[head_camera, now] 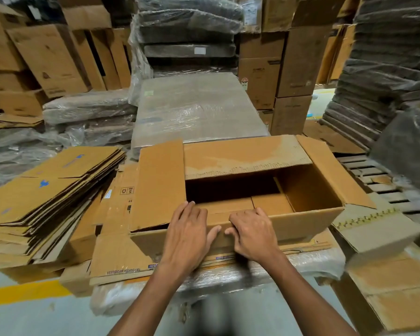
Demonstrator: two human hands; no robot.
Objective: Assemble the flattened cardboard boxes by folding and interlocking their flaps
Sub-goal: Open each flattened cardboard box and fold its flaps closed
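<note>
An open brown cardboard box (308,187) stands on a plastic-wrapped stack right in front of me. Its left flap (160,185) lies folded in over the opening, the far flap (245,154) leans inward, and the right flap (335,170) sticks outward. My left hand (187,236) rests on the near wall with fairly straight fingers reaching over the rim beside the left flap. My right hand (252,234) grips the near rim, its fingers curled over the edge into the box. The thumbs almost meet on the front wall.
A pile of flattened boxes (46,190) lies at the left, and another flat box (121,260) lies under the open one. A wrapped pallet (197,110) stands behind. At the right are a wooden pallet (374,175) and loose cardboard (378,226).
</note>
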